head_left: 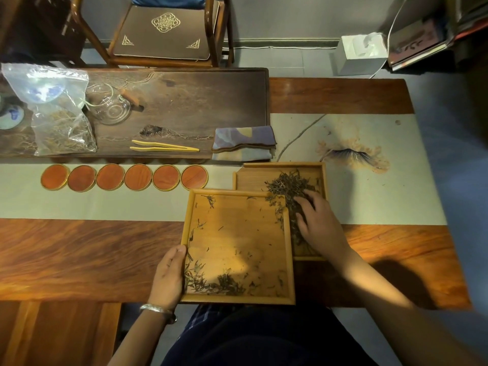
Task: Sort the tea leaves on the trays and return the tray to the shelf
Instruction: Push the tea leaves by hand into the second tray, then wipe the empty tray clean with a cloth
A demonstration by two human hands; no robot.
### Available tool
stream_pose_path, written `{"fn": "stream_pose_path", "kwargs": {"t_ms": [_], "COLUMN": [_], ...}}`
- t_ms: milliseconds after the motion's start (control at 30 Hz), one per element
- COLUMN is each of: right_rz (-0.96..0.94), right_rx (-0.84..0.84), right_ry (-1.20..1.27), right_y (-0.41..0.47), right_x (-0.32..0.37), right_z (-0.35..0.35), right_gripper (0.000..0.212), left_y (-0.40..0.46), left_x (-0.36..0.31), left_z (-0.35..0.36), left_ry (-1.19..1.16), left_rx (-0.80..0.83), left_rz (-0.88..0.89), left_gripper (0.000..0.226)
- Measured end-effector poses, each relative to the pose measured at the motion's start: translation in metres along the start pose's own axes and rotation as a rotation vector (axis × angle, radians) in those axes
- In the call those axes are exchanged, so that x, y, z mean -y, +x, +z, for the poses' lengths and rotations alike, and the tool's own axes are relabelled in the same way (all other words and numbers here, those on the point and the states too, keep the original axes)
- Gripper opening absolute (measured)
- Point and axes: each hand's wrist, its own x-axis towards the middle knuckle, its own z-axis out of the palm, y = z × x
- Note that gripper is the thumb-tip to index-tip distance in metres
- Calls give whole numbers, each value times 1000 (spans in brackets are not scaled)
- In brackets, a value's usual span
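I see two square bamboo trays on the wooden table (79, 260). Landmark: near tray (290, 260), at the table's front edge. My left hand (169, 276) grips its left rim, thumb on the rim's top, fingers curled around the outside edge. A silver bangle (155, 310) sits on that wrist. The near tray holds sparse tea leaves (224, 283), mostly clumped along its front-left corner, with a few scattered bits elsewhere.

The far tray (250, 178) lies behind and right of the near tray, partly tucked under its back-right corner. A dense tea pile (287, 186) sits in it. My right hand (317, 220) rests on that pile, fingers spread and bent down into the leaves; I can't tell if it's pinching any.

Left-behind the near tray: a row of six round red coasters (124, 177). Further behind: a dark tea board (211, 101) with bamboo tongs (163, 147), a glass pitcher (112, 109), a plastic bag of leaves (60, 122) and a folded cloth (243, 142).
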Motion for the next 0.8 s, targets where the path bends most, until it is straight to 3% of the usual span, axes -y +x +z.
{"fn": "stream_pose_path", "kwargs": {"t_ms": [200,433,667,800], "right_rz": [27,-91,-337,-393], "right_rx": [37,-94,16,124], "right_ry": [-44,66,56,29], "right_y": [13,52,150,192], "right_x": [-6,15,59,73], "right_z": [-6,-39,-44,-32], "right_gripper": [39,23,15,28], "left_y": [1,4,5,9], "left_x": [-3,-2,-7,-4], "left_z": [1,0,2,4], "left_ry": [-2,-26,-150,-206], "left_rx": [2,-1,-25,-27], "left_rz": [14,-1,-15,-19], "left_gripper": [34,32,31,31]}}
